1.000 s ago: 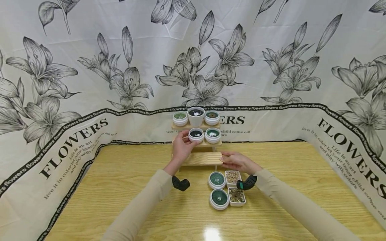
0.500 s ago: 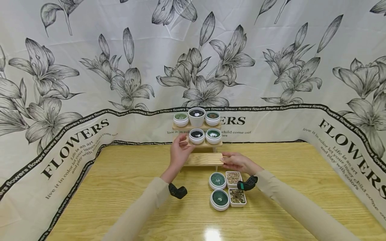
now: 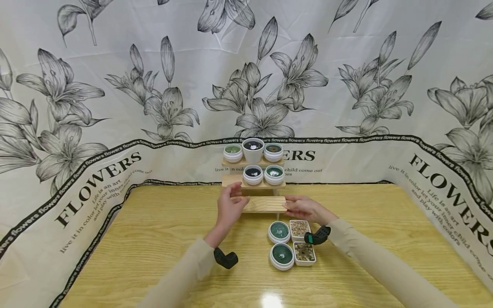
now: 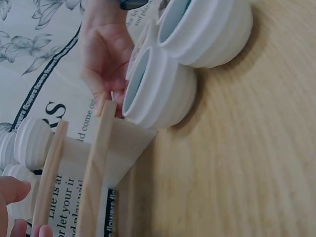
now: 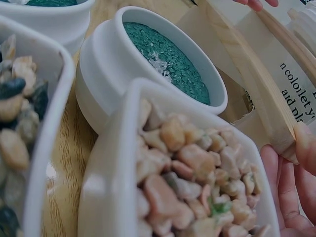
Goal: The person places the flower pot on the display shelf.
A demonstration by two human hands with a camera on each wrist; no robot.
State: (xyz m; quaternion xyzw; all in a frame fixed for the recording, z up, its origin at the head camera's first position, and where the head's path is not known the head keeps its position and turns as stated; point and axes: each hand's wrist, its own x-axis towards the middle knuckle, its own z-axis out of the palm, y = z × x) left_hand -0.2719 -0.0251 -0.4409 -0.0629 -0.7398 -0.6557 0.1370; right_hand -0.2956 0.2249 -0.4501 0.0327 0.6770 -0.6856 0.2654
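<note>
A tiered wooden stand with a bare lowest board [image 3: 266, 205] is at the centre. My right hand [image 3: 311, 210] pinches that board's right end, thumb above and fingers below, as the right wrist view also shows. Near its left end, my left hand [image 3: 229, 210] has relaxed fingers and holds nothing; whether it touches the board I cannot tell. On the middle board [image 3: 230, 180] sit a round white pot with dark filling [image 3: 253, 175] and a white pot with green filling [image 3: 274, 175]. In the left wrist view my left fingertips [image 4: 14, 190] are beside the pots and boards.
The top board [image 3: 242, 164] bears a taller white cup [image 3: 253, 150] between two low pots. In front of the stand are two green-filled pots [image 3: 282, 256] and two square dishes of pebbles [image 3: 304, 253]. A flower-printed cloth [image 3: 177, 164] hangs behind.
My left hand has let go of the dark-filled pot and drawn down and towards me, beside the lowest board. My right hand keeps its pinch on the board.
</note>
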